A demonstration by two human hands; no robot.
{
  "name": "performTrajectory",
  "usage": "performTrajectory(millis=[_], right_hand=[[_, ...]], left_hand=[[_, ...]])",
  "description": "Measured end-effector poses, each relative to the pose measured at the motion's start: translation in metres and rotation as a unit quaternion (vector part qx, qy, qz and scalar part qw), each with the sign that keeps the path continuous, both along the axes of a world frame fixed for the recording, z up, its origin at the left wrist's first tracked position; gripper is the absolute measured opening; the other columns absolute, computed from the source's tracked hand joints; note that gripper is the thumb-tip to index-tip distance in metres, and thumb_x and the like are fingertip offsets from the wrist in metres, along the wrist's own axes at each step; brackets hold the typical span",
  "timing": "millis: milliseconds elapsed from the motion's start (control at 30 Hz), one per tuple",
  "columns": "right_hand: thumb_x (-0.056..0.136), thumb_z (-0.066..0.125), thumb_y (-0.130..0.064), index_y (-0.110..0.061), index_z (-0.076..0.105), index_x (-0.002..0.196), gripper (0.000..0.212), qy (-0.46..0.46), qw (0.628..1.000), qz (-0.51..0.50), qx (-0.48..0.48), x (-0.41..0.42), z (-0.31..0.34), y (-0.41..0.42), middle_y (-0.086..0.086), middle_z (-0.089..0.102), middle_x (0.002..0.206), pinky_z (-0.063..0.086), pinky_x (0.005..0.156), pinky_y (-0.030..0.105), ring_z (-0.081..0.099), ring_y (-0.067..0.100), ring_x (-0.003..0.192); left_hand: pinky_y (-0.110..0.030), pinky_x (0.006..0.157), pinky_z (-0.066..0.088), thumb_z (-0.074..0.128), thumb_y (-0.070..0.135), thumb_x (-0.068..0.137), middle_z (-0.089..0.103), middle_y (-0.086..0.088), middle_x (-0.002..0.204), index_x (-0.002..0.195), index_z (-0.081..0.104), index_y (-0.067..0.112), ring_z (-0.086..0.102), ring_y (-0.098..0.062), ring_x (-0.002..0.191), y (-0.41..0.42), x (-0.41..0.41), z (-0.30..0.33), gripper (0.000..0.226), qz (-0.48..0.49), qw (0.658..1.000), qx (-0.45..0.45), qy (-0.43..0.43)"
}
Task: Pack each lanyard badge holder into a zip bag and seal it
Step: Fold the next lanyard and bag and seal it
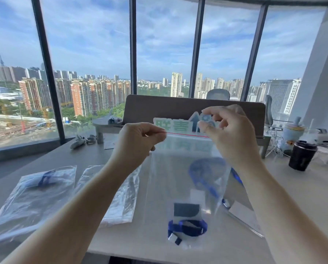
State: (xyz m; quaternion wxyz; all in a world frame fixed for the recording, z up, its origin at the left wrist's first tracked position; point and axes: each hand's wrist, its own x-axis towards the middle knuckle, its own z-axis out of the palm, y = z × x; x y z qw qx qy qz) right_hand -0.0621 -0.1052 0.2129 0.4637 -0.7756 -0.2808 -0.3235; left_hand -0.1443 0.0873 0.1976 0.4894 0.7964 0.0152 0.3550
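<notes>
From the head view, I held the zip bag (pixel 180 180) upright above the desk (pixel 285 189), its red zip line running left to right between my two grips. My left hand (pixel 140 141) was pinched shut on the left end of that line; my right hand (pixel 229 134) was pinched on the right end, thumb and fingers closed over the bag's top. The badge holder (pixel 187 210) with its blue lanyard (pixel 188 228) hung at the bottom of the bag, straight below the zip and nearer my right hand. The seal, I judged, would run along that long axis, so either hand could slide inward. A packed bag (pixel 37 189) and spare bags (pixel 119 197) lay on the left, apart from the held bag; a dark cup (pixel 302 155) stood far right, well clear. Open air lay all around the zip.
</notes>
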Motion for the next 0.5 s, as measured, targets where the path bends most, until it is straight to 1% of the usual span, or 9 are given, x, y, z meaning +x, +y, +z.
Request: performTrajectory(millis=[33,67,133,200,333,367,400,467,500], right_hand=[[0.077,0.077,-0.034,-0.034,0.073,0.095,0.018,-0.007,0.998,0.014,-0.053,-0.006,0.002,0.004,-0.013,0.053,0.087,0.042,0.083,0.031,0.052,0.011,0.085],[0.077,0.077,-0.036,-0.032,0.075,0.093,0.017,-0.005,0.995,0.028,-0.099,-0.011,0.004,0.008,-0.014,0.056,0.087,0.044,0.084,0.033,0.054,0.013,0.087],[0.079,0.077,-0.037,-0.028,0.076,0.082,0.009,0.027,0.987,0.045,-0.151,-0.018,0.008,0.011,-0.014,0.059,0.073,0.046,0.074,0.033,0.055,0.013,0.074],[0.081,0.076,-0.035,-0.025,0.076,0.076,0.01,0.056,0.984,0.056,-0.158,-0.019,0.012,0.01,-0.014,0.054,0.057,0.041,0.064,0.027,0.05,0.006,0.059],[0.083,0.075,-0.032,-0.024,0.075,0.076,0.01,0.07,0.981,0.072,-0.165,-0.02,0.017,0.009,-0.015,0.052,0.053,0.039,0.062,0.026,0.047,0.004,0.055],[0.083,0.075,-0.032,-0.025,0.076,0.077,0.009,0.072,0.98,0.076,-0.168,-0.02,0.019,0.01,-0.017,0.055,0.054,0.04,0.063,0.025,0.048,0.003,0.056],[0.083,0.075,-0.033,-0.026,0.076,0.078,0.009,0.075,0.979,0.08,-0.171,-0.021,0.02,0.012,-0.024,0.058,0.056,0.039,0.063,0.024,0.05,0.001,0.056],[0.082,0.075,-0.034,-0.027,0.077,0.079,0.008,0.077,0.976,0.088,-0.183,-0.021,0.023,0.015,-0.039,0.055,0.056,0.039,0.062,0.022,0.051,-0.003,0.056],[0.083,0.074,-0.033,-0.027,0.077,0.079,0.008,0.076,0.975,0.091,-0.188,-0.021,0.024,0.017,-0.039,0.054,0.054,0.039,0.061,0.022,0.052,-0.006,0.055]], left_hand=[[-0.014,0.045,0.045,0.076,0.014,0.077,0.066,0.014,0.052,0.075,0.075,0.023,0.052,0.0,0.042,-0.006,0.001,0.001,0.009,-0.012,1.0,-0.001,0.001],[-0.017,0.046,0.047,0.077,0.013,0.076,0.067,0.011,0.054,0.076,0.076,0.021,0.054,-0.002,0.044,-0.011,0.001,0.002,0.008,-0.021,1.0,-0.003,0.002],[-0.019,0.047,0.05,0.077,0.01,0.075,0.07,0.005,0.058,0.08,0.076,0.014,0.055,-0.005,0.046,-0.017,0.001,0.005,0.005,-0.037,0.999,-0.015,0.002],[-0.02,0.047,0.05,0.076,0.009,0.076,0.072,0.001,0.062,0.083,0.076,0.01,0.056,-0.006,0.047,-0.018,0.0,0.008,0.007,-0.049,0.998,-0.03,0.004],[-0.019,0.046,0.049,0.073,0.009,0.08,0.074,0.0,0.065,0.078,0.073,0.007,0.057,-0.006,0.047,-0.013,-0.003,0.011,0.002,-0.058,0.997,-0.044,0.015],[-0.019,0.045,0.049,0.073,0.009,0.08,0.074,-0.001,0.066,0.078,0.072,0.006,0.056,-0.007,0.047,-0.013,-0.003,0.011,0.003,-0.059,0.997,-0.049,0.018],[-0.019,0.045,0.049,0.072,0.009,0.08,0.074,-0.001,0.067,0.077,0.072,0.006,0.056,-0.007,0.047,-0.013,-0.003,0.012,0.004,-0.063,0.996,-0.053,0.019],[-0.02,0.045,0.049,0.073,0.009,0.08,0.074,-0.002,0.067,0.077,0.072,0.006,0.056,-0.008,0.048,-0.014,-0.004,0.013,0.004,-0.072,0.995,-0.06,0.021],[-0.02,0.045,0.049,0.073,0.009,0.08,0.074,-0.003,0.067,0.077,0.072,0.006,0.055,-0.008,0.048,-0.015,-0.004,0.014,0.003,-0.075,0.995,-0.062,0.021]])
